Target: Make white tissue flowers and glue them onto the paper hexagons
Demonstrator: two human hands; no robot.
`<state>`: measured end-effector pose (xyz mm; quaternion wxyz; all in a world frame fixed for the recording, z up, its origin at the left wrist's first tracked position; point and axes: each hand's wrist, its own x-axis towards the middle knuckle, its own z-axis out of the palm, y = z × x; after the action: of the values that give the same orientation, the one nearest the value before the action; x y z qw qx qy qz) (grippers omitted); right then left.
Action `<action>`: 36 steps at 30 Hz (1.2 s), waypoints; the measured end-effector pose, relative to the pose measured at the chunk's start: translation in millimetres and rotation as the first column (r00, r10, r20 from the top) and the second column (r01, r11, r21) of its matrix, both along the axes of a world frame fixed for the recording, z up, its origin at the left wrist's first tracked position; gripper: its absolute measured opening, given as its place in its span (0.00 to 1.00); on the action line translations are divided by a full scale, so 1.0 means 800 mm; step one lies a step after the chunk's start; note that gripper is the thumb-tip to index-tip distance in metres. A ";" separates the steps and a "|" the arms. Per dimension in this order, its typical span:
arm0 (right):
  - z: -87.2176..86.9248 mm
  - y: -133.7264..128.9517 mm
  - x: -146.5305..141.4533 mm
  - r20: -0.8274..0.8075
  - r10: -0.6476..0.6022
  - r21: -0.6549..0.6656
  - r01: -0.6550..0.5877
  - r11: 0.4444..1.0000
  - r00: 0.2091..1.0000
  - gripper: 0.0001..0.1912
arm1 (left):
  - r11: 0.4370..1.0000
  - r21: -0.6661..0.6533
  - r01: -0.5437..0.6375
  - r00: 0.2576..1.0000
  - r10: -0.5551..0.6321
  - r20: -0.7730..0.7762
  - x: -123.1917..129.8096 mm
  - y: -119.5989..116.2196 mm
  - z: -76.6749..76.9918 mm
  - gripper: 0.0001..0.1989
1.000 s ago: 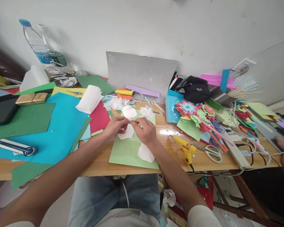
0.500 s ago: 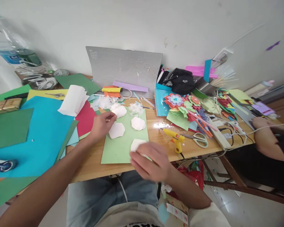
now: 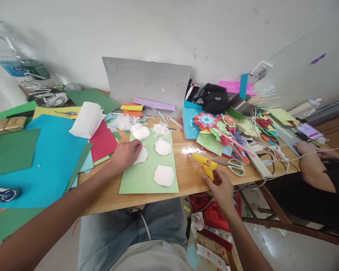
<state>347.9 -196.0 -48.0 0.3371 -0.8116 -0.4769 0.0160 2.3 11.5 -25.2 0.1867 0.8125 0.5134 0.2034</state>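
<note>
My left hand [image 3: 127,155] rests over the left part of a light green paper sheet [image 3: 148,184], thumb and fingers pinched together. It partly covers a white paper piece [image 3: 141,156]; whether something small is between the fingertips is hidden. Three more white paper pieces show uncovered on the sheet: one at the back [image 3: 140,132], one at the middle right [image 3: 163,147] and one near the front [image 3: 164,175]. To the right of the sheet, my right hand [image 3: 222,188] has its thumb and fingers around the handle of a yellow glue gun [image 3: 205,162], which lies on the table.
Scissors [image 3: 235,166] and a power strip [image 3: 257,160] with cables lie right of the glue gun. Paper flowers [image 3: 207,121] are behind it. Blue paper [image 3: 55,150] and a white paper roll [image 3: 87,119] occupy the left. Another person's arm [image 3: 313,165] is at far right.
My right hand has left the front white paper piece and moved right to the glue gun's handle. My left hand has shifted slightly down and right, over the left white piece.
</note>
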 end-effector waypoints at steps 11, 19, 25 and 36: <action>0.013 0.044 -0.015 -0.223 0.098 -0.003 -0.102 0.995 0.970 0.28 | 0.999 0.021 0.047 0.990 -0.043 -0.137 0.008 -0.026 -0.004 0.16; 0.086 0.106 -0.094 -0.571 0.376 0.100 -0.393 0.914 0.730 0.20 | 1.000 -0.001 0.012 0.982 -0.012 -0.191 0.037 -0.035 -0.003 0.15; 0.102 0.189 -0.147 -0.651 0.466 0.073 -0.562 0.824 0.599 0.23 | 0.998 -0.045 0.033 0.989 -0.040 -0.144 0.045 -0.035 -0.001 0.15; 0.075 0.228 -0.177 -0.564 0.501 -0.070 -0.643 0.763 0.656 0.19 | 0.980 -0.148 -0.134 0.873 0.188 0.450 -0.010 0.013 0.004 0.11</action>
<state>206.7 -13.6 11.8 0.3178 -0.6196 -0.5951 0.4012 -5.7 21.9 -22.2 0.3312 0.6832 0.5308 0.3765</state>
